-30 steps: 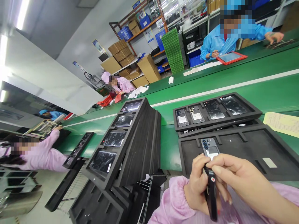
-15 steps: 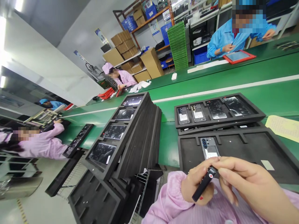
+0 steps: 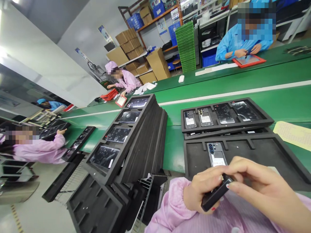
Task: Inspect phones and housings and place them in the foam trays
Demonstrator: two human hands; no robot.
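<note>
Close to my chest, a dark phone (image 3: 215,195) is tilted with its narrow edge toward me. My left hand (image 3: 202,187) wraps round it from the left. The thumb and fingers of my right hand (image 3: 259,186) grip its upper end. A small white round sticker with a red mark (image 3: 227,186) shows at my right thumb tip; whether it sticks to the phone or the thumb, I cannot tell. Just beyond my hands, a phone with blue-ringed camera lenses (image 3: 217,153) lies back-up in a black foam tray (image 3: 243,163).
Behind it, another foam tray (image 3: 227,127) carries several phones. Tall stacked foam trays (image 3: 145,142) stand at left, beside a lower tray (image 3: 94,207). A yellow paper sheet (image 3: 293,136) lies right on the green bench (image 3: 173,152). Co-workers in pink (image 3: 127,82) and blue (image 3: 233,38) sit across.
The phone in my hands has turned flatter, and my right thumb has come to the sticker. Across the bench, the blue-clad co-worker's hands have come together over the red-framed tablet.
</note>
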